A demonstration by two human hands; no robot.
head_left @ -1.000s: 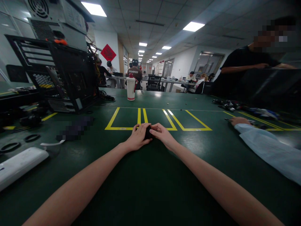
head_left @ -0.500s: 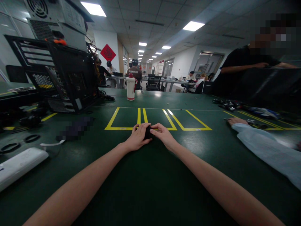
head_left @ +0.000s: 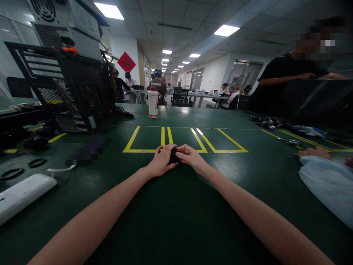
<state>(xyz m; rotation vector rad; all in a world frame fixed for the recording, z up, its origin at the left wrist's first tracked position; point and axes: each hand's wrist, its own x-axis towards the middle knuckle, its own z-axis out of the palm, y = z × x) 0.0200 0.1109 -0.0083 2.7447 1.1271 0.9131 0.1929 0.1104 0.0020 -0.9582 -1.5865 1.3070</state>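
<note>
Prob. an office-type workshop: PC case (head_left: pixel 89 99), bkgd desks (head_left: pixel 194 94), ceiling lights (head_left: pixel 226 30).

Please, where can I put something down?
Free: the table between the forearms, and inside the yellow outline ahead and right of the right hand. Crowded: left, around the computer case and white box; right, around cables and another person's sleeve.

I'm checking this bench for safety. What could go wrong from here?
The small black object might slip; the left hand and right hand hide much of it, so its hold is hard to judge. The white cable on the left might snag the left forearm if it swings outward. The white cup, standing upright on the green table, might tip if knocked.
</note>
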